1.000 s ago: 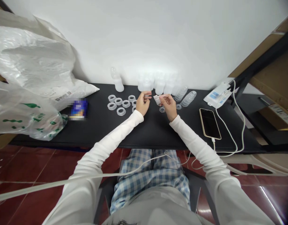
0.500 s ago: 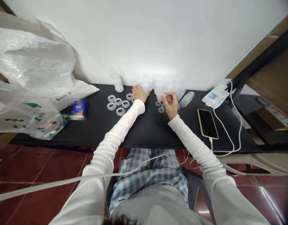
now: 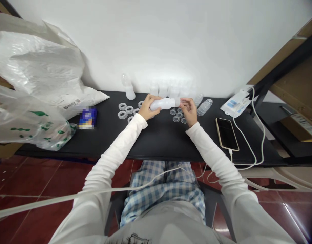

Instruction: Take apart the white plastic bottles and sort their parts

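My left hand (image 3: 148, 107) is wrapped around a white translucent baby bottle (image 3: 164, 104), which lies sideways above the table with its mouth to the right. At that mouth the fingertips of my right hand (image 3: 189, 111) pinch a small clear piece, partly hidden; I cannot tell its exact shape. Below the right hand lie several small clear round pieces (image 3: 176, 118). Left of the bottle, partly behind my left hand, are several white collar rings (image 3: 122, 115). More white bottles (image 3: 163, 88) stand along the wall. Clear domed caps (image 3: 205, 107) lie just right of my right hand.
One bottle with a clear domed cap (image 3: 128, 88) stands apart by the wall. At left are plastic bags (image 3: 39, 67) and a blurred blue pack (image 3: 87, 118). On the right lie a phone (image 3: 227, 134), a white power strip (image 3: 235, 103) and cables. A cable crosses above my lap.
My left hand has taken a bottle from the row by the wall and brought it nearer, tipped sideways. My right hand has moved slightly right, to the bottle's mouth.
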A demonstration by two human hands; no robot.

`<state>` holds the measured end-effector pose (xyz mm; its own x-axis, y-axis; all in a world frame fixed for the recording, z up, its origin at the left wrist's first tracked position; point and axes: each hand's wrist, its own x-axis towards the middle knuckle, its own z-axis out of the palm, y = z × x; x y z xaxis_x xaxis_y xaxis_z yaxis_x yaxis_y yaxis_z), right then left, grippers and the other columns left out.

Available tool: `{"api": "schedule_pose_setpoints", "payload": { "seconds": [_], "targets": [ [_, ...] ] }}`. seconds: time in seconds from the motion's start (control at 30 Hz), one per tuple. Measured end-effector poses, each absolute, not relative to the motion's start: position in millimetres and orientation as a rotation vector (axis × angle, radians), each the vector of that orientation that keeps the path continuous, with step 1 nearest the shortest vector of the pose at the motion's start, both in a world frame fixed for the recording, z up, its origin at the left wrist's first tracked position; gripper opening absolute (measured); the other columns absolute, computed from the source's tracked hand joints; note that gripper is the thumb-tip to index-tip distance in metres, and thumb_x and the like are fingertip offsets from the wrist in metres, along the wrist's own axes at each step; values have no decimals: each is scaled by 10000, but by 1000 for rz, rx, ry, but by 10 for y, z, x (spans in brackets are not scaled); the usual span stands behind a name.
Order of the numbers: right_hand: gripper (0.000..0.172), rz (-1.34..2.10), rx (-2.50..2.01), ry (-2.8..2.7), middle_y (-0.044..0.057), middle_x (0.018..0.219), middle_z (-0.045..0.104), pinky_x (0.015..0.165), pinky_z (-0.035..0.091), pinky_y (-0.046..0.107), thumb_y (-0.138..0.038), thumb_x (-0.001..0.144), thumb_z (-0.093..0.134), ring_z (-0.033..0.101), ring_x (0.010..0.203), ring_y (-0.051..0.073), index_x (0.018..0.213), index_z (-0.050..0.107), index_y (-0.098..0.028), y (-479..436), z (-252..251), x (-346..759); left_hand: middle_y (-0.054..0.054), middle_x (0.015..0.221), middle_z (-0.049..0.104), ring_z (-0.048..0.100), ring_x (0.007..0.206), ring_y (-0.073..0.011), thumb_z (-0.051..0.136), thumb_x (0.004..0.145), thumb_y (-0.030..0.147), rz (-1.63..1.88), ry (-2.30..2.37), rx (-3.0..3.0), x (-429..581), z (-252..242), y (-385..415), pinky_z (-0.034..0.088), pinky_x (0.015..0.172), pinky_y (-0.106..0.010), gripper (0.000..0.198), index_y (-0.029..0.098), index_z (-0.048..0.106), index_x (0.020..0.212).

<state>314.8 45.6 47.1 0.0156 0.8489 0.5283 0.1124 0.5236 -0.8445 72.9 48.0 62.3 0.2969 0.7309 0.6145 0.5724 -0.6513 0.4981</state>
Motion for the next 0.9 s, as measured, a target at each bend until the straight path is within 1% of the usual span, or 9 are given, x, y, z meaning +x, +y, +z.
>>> {"api": "schedule_pose_setpoints", "payload": {
  "seconds": [0.13, 0.2, 0.3, 0.37, 0.43, 0.53, 0.67, 0.8, 0.9],
  "targets": [
    [444, 741, -837, -1551, 44, 1097, 673, 900, 578, 355, -611, 813, 676, 662, 962, 174, 1073, 594, -261, 398, 503, 3114, -105, 1139, 617, 579, 1156, -300, 660, 807, 434, 1273, 1178, 2265, 693, 697, 428, 457, 1034, -501, 397, 242, 657, 1155],
    [428, 726, -828, -1574, 50, 1085, 677, 913, 579, 363, -594, 824, 674, 668, 967, 177, 1073, 593, -256, 362, 523, 3100, -100, 1130, 636, 594, 1138, -299, 669, 782, 521, 1310, 1126, 2166, 701, 708, 398, 482, 1003, -474, 460, 239, 650, 1146],
    [406, 718, -810, -1596, 57, 1082, 676, 930, 580, 370, -568, 834, 677, 675, 976, 177, 1067, 586, -249, 327, 532, 3086, -75, 1011, 650, 660, 905, -239, 645, 745, 662, 1376, 1091, 1880, 730, 679, 364, 542, 766, -357, 588, 240, 614, 1154],
    [387, 711, -791, -1609, 57, 1085, 669, 929, 584, 366, -545, 833, 688, 676, 986, 176, 1054, 581, -246, 319, 521, 3078, -44, 877, 634, 622, 642, -165, 608, 739, 725, 1371, 1095, 1643, 762, 648, 354, 467, 546, -281, 603, 246, 601, 1104],
    [341, 673, -763, -1626, 54, 1093, 657, 918, 588, 361, -504, 836, 699, 673, 1007, 177, 1027, 579, -248, 318, 505, 3072, -13, 725, 591, 511, 460, -115, 575, 740, 760, 1338, 1086, 1471, 796, 629, 350, 337, 425, -250, 578, 237, 595, 985],
    [217, 546, -707, -1687, 48, 1069, 652, 883, 593, 358, -409, 860, 686, 664, 1020, 182, 970, 586, -251, 314, 491, 3071, 22, 530, 489, 395, 355, -94, 552, 751, 767, 1302, 1092, 1372, 822, 639, 344, 217, 377, -239, 548, 224, 570, 828],
    [53, 298, -715, -1858, 50, 1020, 684, 880, 587, 383, -297, 916, 600, 669, 989, 186, 893, 608, -249, 292, 486, 3081, 35, 448, 437, 327, 307, -78, 550, 767, 752, 1315, 1123, 1401, 796, 688, 329, 165, 352, -243, 547, 207, 576, 731],
    [243, 143, -717, -2027, 80, 1092, 703, 902, 586, 399, -253, 980, 439, 674, 1040, 197, 831, 630, -253, 284, 455, 3103, 17, 424, 462, 340, 314, -85, 515, 800, 724, 1294, 1184, 1382, 770, 705, 334, 185, 337, -243, 554, 185, 585, 691],
    [305, 94, -725, -2129, 85, 1122, 707, 941, 587, 427, -281, 996, 398, 669, 1092, 210, 833, 654, -257, 292, 439, 3130, -8, 445, 515, 405, 332, -102, 496, 800, 716, 1240, 1254, 1283, 776, 693, 363, 186, 328, -228, 549, 179, 569, 708]
  ]
}}
